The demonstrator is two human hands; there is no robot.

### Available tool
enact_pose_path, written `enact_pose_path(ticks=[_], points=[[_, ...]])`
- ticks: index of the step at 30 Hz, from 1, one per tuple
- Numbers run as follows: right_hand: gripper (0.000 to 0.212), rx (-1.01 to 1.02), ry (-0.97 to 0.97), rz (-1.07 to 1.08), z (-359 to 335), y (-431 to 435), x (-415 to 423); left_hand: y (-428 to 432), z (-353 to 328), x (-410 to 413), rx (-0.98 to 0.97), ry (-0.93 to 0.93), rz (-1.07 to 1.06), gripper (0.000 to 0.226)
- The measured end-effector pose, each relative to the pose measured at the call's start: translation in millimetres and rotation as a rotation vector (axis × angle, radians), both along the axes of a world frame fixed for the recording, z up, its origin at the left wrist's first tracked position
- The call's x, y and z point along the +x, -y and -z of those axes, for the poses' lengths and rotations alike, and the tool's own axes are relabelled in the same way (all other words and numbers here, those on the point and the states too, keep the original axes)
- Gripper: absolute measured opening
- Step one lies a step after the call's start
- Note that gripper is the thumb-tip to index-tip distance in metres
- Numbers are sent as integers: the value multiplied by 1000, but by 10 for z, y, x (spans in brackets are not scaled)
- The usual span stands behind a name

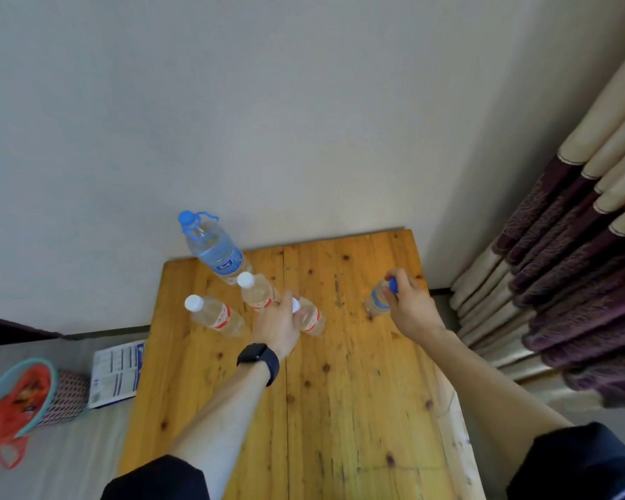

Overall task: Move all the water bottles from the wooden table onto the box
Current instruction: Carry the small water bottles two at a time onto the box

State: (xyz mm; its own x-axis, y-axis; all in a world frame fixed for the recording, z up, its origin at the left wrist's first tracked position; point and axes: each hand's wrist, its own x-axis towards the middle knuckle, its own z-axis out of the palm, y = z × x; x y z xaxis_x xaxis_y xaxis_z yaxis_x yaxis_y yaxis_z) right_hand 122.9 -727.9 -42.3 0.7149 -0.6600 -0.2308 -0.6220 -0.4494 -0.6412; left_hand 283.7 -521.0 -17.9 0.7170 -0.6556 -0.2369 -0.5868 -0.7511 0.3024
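L hand (275, 322), R hand (410, 305); 5 btls (215, 249)

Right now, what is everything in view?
wooden table: one, orange-brown, against the wall
large bottle: one, clear, blue cap and handle, table's far left corner
free white-capped bottles: two, clear with red labels, table's left part
held white-capped bottle: one, red label, right of those two
small blue-capped bottle: one, clear, table's right side
box: one, white with blue print, floor left of table
basket: one, teal rim, red bag inside, floor far left
curtain: one, cream and purple, right
watch: one, black, left wrist
left hand: one, grips held white-capped bottle's top
right hand: one, grips small blue-capped bottle's top
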Motion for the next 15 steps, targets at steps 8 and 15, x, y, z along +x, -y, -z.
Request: enact_pose_path(ticks=[8,15], points=[[15,32,55,145,-136,-1001,-733,-980,-93,-390,-30,-183,126,20],[14,74,-47,34,-196,-1866,-959,-1669,-30,-552,18,-249,273,25]])
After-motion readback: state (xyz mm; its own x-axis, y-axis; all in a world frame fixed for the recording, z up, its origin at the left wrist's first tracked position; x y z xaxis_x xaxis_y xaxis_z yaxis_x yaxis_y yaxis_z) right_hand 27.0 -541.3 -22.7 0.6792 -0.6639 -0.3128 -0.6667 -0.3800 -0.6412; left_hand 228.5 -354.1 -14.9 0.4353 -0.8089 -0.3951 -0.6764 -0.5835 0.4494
